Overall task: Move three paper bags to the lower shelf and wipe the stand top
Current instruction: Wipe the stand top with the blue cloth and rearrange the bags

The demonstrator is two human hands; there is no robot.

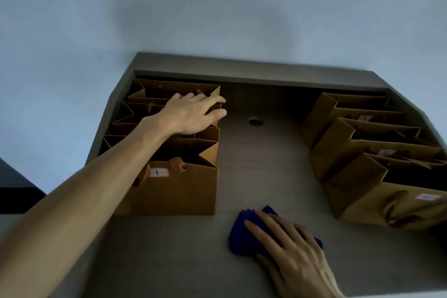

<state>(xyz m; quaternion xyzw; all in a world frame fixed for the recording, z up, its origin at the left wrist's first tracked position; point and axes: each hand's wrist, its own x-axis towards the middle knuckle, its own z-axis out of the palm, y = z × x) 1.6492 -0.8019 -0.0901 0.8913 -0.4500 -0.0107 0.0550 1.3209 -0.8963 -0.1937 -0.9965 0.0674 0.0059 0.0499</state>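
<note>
Brown paper bags stand in two rows on the stand top. The left row's nearest bag bears a white label marked with a stroke. My left hand reaches over that row and lies across the open rims of the far bags, fingers stretched out toward the right. The right row holds three labelled bags with cord handles. A blue cloth lies on the stand top near the front edge, and my right hand presses flat on it with straight fingers.
A round cable hole sits in the stand top between the two rows, near the raised back ledge. A pale wall rises behind. A dark object shows at the far left.
</note>
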